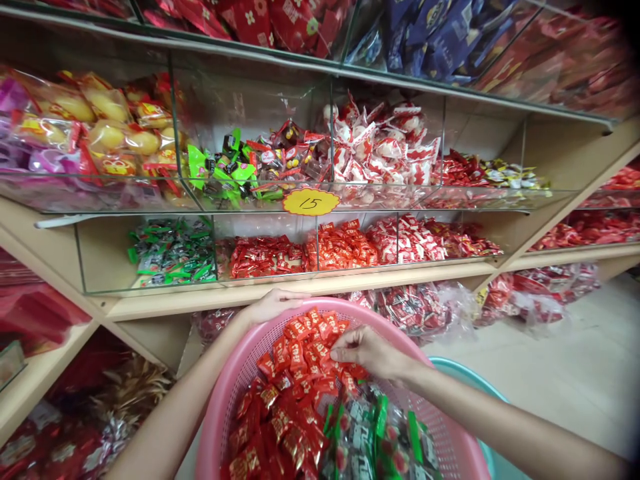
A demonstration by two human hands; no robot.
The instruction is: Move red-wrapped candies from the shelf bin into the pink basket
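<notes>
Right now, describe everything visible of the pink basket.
The pink basket is round, perforated plastic with a smooth rim, held before the shelves. Inside lie red sweets and, nearer, green-wrapped sweets. The left hand grips its far rim; the right hand pinches at the red sweets. A teal rim shows beside it.

Left hand (274,304) holds pink basket (218,404); right hand (369,351) pinches red candies (294,390).

We are looking at wooden shelves (300,287) carrying clear bins (100,260), red wrapped candies (345,245) filling one; clear bags of sweets (425,308) are lying on the pale floor (575,367) below.
</notes>
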